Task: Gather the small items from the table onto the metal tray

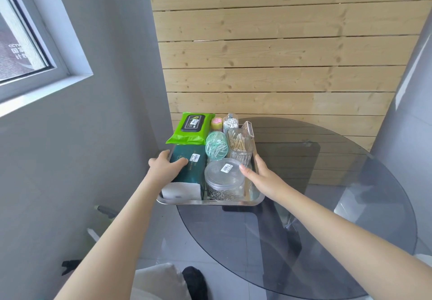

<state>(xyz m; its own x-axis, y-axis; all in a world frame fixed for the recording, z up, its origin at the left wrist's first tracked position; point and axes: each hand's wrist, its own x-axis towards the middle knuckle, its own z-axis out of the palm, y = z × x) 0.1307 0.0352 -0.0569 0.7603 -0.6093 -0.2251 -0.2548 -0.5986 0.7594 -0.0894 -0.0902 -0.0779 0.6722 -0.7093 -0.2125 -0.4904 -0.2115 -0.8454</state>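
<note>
Metal tray (210, 202) sits at the glass table's (327, 206) 9 o'clock edge, overhanging it, already crowded — jars, cotton swabs, wipes. Left hand (163, 167) grips its left rim beside the dark tissue pack (189, 168); right hand (254, 174) lies relaxed, fingers straight along the right rim. Judged best: grip both rims evenly and keep it level — the tall swab box (239, 145) could tip.

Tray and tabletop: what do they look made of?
The tray looks like polished metal, probably stainless steel: silvery, and its rim mirrors the items. The tabletop looks like smoked tinted glass: the floor and table base show through it.
</note>
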